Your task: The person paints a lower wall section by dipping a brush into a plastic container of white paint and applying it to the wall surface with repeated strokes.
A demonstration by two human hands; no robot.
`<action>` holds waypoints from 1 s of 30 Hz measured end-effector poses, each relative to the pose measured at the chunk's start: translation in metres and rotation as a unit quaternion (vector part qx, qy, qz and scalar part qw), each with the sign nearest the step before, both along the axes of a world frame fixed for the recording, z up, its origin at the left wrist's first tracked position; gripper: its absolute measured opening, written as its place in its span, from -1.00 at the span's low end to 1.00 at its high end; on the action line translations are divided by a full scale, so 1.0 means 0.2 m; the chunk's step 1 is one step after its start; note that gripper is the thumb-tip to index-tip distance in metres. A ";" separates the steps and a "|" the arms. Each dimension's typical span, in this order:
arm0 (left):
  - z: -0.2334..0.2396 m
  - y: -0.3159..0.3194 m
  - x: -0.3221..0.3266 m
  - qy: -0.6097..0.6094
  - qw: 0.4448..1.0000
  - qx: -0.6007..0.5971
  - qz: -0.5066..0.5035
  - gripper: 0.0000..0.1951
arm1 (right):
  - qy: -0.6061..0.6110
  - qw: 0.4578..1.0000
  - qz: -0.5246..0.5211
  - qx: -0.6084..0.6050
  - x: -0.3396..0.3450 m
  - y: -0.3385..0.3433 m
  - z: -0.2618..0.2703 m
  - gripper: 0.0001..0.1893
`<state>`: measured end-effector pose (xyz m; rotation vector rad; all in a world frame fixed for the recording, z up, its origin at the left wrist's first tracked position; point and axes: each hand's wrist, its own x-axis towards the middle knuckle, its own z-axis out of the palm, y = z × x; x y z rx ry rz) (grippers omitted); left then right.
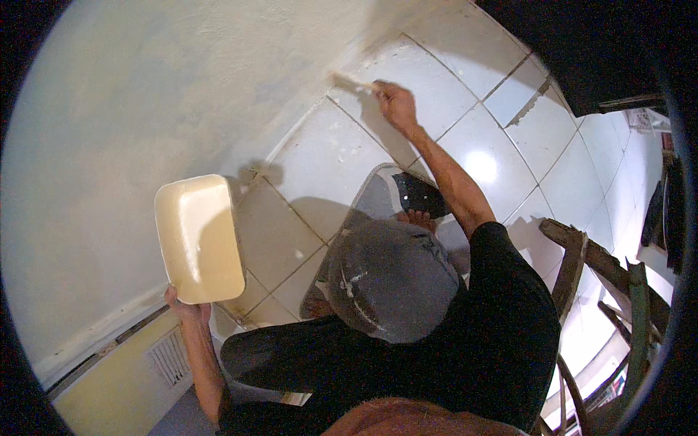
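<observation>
My left hand (188, 308) grips the near end of a rectangular cream tray (202, 240) and holds it up beside the wall (163, 109). The tray's face is glossy; whether that is paint or bare plastic I cannot tell. Out ahead, my right hand (396, 106) is closed around the handle of a flat paintbrush (349, 83). The brush is slightly blurred, with its bristle end at the foot of the wall, where it meets the tiled floor (425, 71). Pale patches mottle the wall.
A grey cap (392, 283) covers part of the patterned mat (376, 191) under a bare foot (417, 218). Rough wooden pieces (572, 261) stand at the right. One floor tile has a broken edge (529, 103). A vent grille (169, 357) is set into the yellowish panel at lower left.
</observation>
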<state>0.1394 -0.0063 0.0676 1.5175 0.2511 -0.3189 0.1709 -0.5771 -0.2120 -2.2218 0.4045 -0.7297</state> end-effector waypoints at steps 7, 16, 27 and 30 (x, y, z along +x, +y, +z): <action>0.11 -0.05 -0.06 0.014 0.997 -0.040 0.063 -0.34 | 0.015 0.957 -0.286 0.040 0.05 -0.38 0.12 -0.78; 0.14 -0.13 -0.14 -0.066 0.991 -0.039 0.111 -0.51 | -0.008 0.996 0.048 0.078 -0.05 0.44 0.04 -0.75; 0.05 0.04 -0.13 -0.109 0.991 -0.006 0.076 -0.49 | 0.008 0.995 -0.086 -0.042 0.05 -0.34 0.07 -0.71; 0.16 -0.15 -0.18 -0.054 0.994 -0.038 0.091 -0.37 | -0.021 0.967 -0.252 0.012 0.02 -0.36 0.20 -0.77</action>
